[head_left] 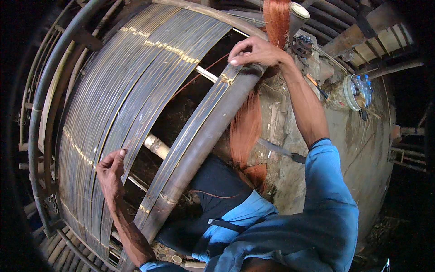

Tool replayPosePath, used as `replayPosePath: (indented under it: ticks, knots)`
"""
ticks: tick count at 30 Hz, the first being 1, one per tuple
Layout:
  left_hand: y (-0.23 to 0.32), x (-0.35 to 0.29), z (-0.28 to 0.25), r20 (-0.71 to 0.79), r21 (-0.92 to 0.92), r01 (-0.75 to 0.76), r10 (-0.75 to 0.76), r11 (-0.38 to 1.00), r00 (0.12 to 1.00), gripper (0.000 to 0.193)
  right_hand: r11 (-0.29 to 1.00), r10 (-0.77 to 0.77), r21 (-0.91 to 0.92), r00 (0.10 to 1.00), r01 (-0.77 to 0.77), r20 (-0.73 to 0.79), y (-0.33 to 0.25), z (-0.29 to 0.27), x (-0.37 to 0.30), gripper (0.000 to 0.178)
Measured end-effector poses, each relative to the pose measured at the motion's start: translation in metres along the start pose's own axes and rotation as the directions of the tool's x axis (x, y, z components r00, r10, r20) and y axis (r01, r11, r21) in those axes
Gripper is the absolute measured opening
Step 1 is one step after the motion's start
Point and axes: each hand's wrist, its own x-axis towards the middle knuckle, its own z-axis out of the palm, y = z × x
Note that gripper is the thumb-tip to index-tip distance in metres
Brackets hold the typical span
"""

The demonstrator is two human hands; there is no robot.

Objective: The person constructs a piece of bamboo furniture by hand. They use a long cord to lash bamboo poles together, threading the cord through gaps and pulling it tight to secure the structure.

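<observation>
A wide panel of dark slats (pixel 104 90), bound with rows of pale ties, fills the left side. My left hand (pixel 111 171) is closed in a pinch over the panel's right edge; what lies between its fingertips is too small to make out. Beside the panel, a thick grey bamboo pole (pixel 199 145) slants up to the right, with a few dark slats (pixel 181 140) lying along it. At the pole's upper end my right hand (pixel 257 52) is closed, thumb against fingers, above the slat ends. A thin reddish strand (pixel 199 76) runs from near those fingertips toward the panel; whether either hand holds it is unclear.
Reddish-brown fibre hangs in a bundle (pixel 277 20) at the top, with more loose fibre (pixel 245 129) beyond the pole. A tool with an orange handle (pixel 311 80) lies on the ground, left of a pail (pixel 354 92) with blue-capped bottles (pixel 364 87). Bamboo rails (pixel 36 113) curve along the left.
</observation>
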Motion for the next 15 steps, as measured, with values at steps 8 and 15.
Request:
replayPosePath:
  ticks: [8, 15]
  knots:
    - [0.044, 0.044, 0.159, 0.254, 0.628, -0.472, 0.41, 0.618, 0.876, 0.019, 0.877, 0.093, -0.476, 0.995, -0.066, 0.033, 0.016, 0.028, 0.042, 0.031]
    - [0.044, 0.145, 0.303, 0.252, 0.182, -0.228, 0.178, 0.957, 0.951, 0.027, 0.867, 0.198, -0.488, 0.968, -0.098, 0.156, 0.016, 0.054, 0.056, 0.042]
